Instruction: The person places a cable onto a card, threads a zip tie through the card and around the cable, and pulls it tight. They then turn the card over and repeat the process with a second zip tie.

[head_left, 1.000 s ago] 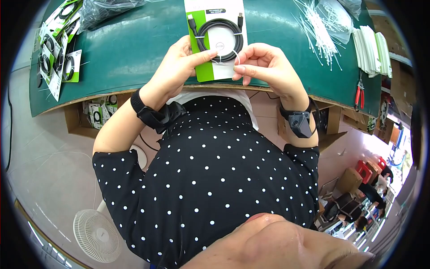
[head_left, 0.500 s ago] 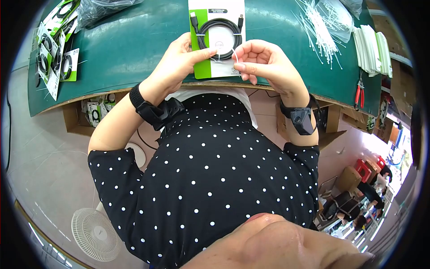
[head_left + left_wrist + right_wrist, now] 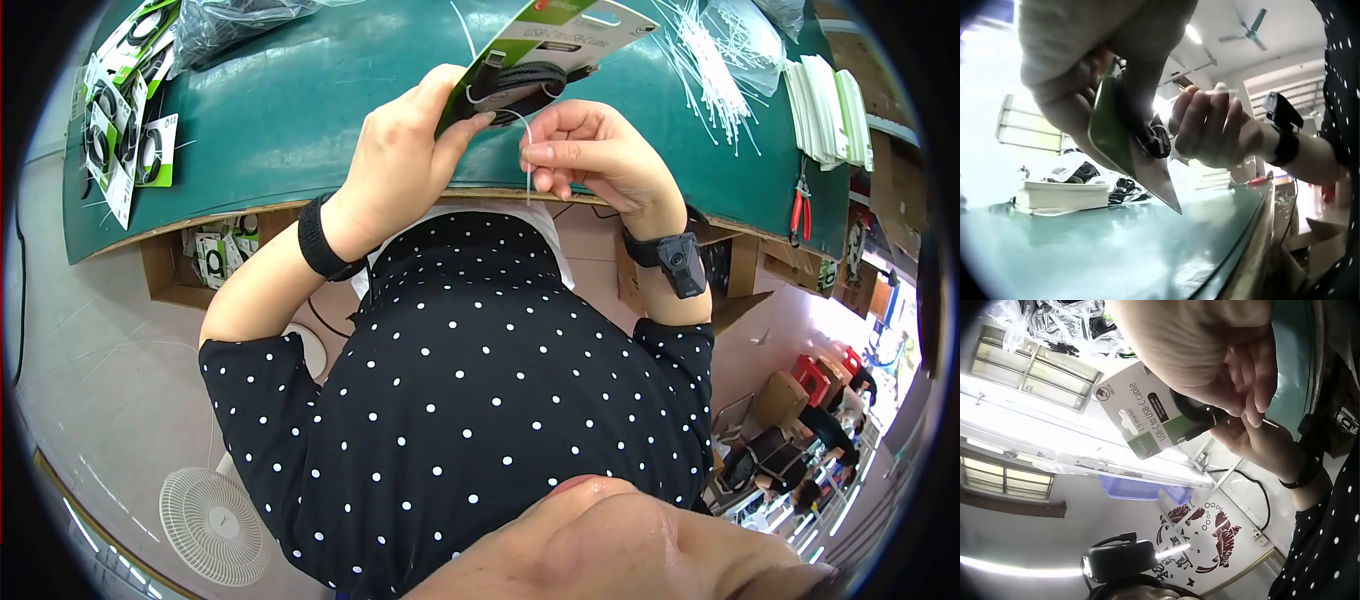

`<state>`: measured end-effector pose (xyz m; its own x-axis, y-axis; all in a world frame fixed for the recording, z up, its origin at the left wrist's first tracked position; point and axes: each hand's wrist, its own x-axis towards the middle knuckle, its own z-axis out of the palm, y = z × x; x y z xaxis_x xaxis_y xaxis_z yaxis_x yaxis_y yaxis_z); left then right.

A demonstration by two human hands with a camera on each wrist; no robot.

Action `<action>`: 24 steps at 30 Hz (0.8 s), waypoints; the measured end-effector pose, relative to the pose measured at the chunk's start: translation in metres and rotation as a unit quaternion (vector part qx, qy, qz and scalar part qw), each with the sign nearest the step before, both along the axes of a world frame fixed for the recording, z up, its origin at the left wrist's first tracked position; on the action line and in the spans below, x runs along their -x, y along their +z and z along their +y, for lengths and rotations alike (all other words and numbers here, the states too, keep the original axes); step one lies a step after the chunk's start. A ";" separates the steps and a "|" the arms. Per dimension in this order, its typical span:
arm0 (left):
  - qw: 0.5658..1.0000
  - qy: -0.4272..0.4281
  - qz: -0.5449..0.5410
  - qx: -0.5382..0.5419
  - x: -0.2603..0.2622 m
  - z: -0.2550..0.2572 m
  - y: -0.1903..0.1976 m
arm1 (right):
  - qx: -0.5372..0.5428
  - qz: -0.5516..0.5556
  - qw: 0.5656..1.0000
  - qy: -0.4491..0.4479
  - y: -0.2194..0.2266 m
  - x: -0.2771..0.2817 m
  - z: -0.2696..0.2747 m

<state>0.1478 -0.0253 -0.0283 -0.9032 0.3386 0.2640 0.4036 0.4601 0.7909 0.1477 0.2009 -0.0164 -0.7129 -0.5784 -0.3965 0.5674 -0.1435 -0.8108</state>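
Observation:
In the head view my left hand (image 3: pixel 400 150) grips a green and white retail card (image 3: pixel 600 30) by its lower left part, thumb in front. The card is tilted, its top turned toward the right. A coiled black USB-C cable (image 3: pixel 530 85) lies against its front, bound with small white ties. My right hand (image 3: pixel 600 155) pinches a thin white cable tie (image 3: pixel 528 185) between thumb and forefinger, and the tie curves up to the coil's lower edge. Printed lettering on the card (image 3: pixel 1147 415) is readable in the right wrist view. My left fingers behind the card are mostly hidden.
Several carded cables (image 3: pixel 120 130) are heaped at the table's left. A bundle of loose white cable ties (image 3: pixel 715 75), a stack of cards (image 3: pixel 830 115) and red-handled pliers (image 3: pixel 803 210) lie at the right. A grey plastic bag (image 3: pixel 235 25) sits at the back; one loose tie (image 3: pixel 464 28) lies behind the card.
The card has turned from facing up to a steep tilt, its top swinging right, and my left hand has rotated with it. My right hand keeps its pinch on the cable tie.

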 end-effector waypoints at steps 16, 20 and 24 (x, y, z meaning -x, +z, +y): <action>0.791 0.007 -0.514 -0.332 0.010 -0.003 0.004 | -0.231 0.518 0.796 -0.211 -0.019 -0.016 -0.027; 0.783 0.009 -0.516 -0.346 0.010 -0.002 0.004 | -0.238 0.545 0.773 -0.221 -0.021 -0.018 -0.029; 0.784 0.010 -0.517 -0.343 0.010 -0.003 0.003 | -0.230 0.564 0.758 -0.232 -0.025 -0.020 -0.032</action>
<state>0.1376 -0.0287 -0.0257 -0.7579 0.4200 -0.4992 -0.6184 -0.2187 0.7548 0.1673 0.1689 -0.0416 -0.8328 -0.1473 0.5336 -0.5500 0.3297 -0.7673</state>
